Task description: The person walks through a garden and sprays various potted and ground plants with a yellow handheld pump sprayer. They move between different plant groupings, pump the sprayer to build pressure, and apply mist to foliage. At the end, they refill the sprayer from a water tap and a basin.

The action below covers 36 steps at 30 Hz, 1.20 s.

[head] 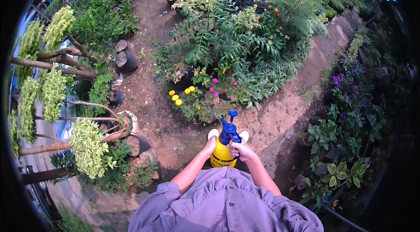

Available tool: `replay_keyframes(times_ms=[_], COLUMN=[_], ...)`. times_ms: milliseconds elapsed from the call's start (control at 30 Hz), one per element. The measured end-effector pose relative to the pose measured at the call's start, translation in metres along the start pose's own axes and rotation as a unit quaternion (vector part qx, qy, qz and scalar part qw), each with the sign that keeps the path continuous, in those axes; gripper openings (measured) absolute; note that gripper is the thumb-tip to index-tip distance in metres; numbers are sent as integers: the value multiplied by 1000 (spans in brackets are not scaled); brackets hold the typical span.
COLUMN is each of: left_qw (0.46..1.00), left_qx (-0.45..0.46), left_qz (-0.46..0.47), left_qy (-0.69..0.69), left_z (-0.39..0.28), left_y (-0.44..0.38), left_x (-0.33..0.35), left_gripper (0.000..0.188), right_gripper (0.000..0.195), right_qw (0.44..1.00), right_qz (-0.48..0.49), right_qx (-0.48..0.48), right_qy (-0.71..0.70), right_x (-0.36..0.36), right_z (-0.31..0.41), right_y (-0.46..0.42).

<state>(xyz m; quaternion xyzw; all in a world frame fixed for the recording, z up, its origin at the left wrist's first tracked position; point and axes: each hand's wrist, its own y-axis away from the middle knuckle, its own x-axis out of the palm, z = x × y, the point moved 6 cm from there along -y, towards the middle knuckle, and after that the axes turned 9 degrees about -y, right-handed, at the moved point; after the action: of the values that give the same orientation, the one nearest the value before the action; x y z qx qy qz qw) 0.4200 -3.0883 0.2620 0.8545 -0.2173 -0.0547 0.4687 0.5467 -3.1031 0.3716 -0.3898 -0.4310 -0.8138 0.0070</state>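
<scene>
A yellow pump sprayer bottle [221,153] with a blue top is held upright in front of my body. My right hand [240,150] is wrapped around its blue handle. Against the left side of the yellow tank rests my left hand [209,146], its fingers hidden behind the bottle. The blue pump knob [232,113] stands raised on its rod above the head, and the nozzle [223,121] points forward and left. Just beyond the sprayer grow yellow marigolds [175,97] and pink globe-shaped flowers [215,80].
A dense bed of potted plants [210,41] lies ahead, between dirt paths [144,78] on both sides. Black grow bags [127,60] and a pale-leaved tree [88,146] line the left. Purple flowers [338,79] border the right. My white shoes [213,133] stand on soil.
</scene>
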Motion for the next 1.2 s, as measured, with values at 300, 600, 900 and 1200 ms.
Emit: replay_keyframes(times_ms=[300,600,900,1200], left_qw=[984,934,949,959], left_qx=[142,266,283,234], left_qz=[10,195,63,101], left_qy=[104,-135,-124,-122], left_z=[-43,-120,-101,-130], left_y=[-1,21,-17,-74], left_x=[35,123,271,471], left_gripper=[42,85,85,81], right_gripper=[15,13,23,24], right_qw=[978,918,796,788], right_qz=[-22,-21,-38,-124], right_qx=[-56,-154,-213,-204], right_qy=[199,365,566,567], right_x=[-17,-64,-198,-361], right_z=[19,74,135,229], right_y=[22,77,143,232])
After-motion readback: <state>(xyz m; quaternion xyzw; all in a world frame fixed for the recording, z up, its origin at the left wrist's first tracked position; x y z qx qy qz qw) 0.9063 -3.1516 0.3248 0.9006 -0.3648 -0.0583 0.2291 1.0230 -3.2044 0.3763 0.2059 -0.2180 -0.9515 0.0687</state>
